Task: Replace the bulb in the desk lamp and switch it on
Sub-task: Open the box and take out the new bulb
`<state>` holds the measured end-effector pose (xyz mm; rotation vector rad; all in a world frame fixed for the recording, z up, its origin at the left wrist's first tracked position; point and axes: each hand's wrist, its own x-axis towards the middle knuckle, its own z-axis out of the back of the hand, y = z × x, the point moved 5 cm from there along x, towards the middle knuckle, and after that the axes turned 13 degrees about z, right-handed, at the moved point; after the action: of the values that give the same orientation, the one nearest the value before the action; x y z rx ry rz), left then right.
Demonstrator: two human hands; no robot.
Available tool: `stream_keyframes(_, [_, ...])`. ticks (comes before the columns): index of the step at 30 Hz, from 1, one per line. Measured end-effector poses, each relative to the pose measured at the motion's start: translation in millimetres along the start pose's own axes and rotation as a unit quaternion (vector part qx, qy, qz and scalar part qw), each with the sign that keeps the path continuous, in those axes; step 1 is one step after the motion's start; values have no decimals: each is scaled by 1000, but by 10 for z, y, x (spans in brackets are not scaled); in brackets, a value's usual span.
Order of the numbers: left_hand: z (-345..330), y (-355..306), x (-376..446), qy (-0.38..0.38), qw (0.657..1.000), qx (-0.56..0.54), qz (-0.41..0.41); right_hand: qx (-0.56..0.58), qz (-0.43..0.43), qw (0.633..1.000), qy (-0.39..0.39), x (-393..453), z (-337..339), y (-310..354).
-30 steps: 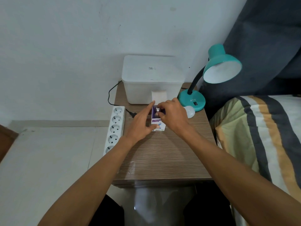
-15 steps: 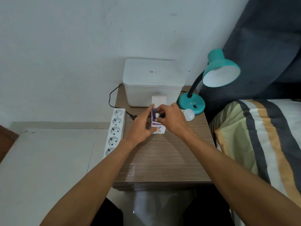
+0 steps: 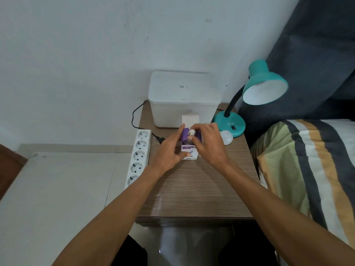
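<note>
Your left hand [image 3: 169, 149] grips the purple-and-white cardboard bulb box [image 3: 189, 148]; your right hand [image 3: 209, 144] pinches its half-hidden metal-capped bulb [image 3: 191, 133]. One white loose bulb [image 3: 226, 138] lies beside the one teal desk lamp [image 3: 249, 104].

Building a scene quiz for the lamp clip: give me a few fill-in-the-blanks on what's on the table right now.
1. The right hand pinches the metal base of the new bulb sticking out of the ____ and white box.
2. The left hand steadies the box on the ____ table.
3. A loose white bulb lies beside the base of the ____ lamp.

Missing: purple; wooden; teal
</note>
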<state>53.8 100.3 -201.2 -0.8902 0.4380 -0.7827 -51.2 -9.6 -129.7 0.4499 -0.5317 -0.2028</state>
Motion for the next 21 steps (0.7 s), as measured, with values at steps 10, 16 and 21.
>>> stream_keyframes(10, [-26,34,51,7,1000,-5,3,163,-13,978,-127,224,319,145])
stream_keyframes(16, [-27,52,29,7,1000,-8,8,244,-132,912,-302,289,544,-60])
stream_keyframes(21, [-27,35,20,7,1000,-1,9,206,-264,929,-161,89,302,-451])
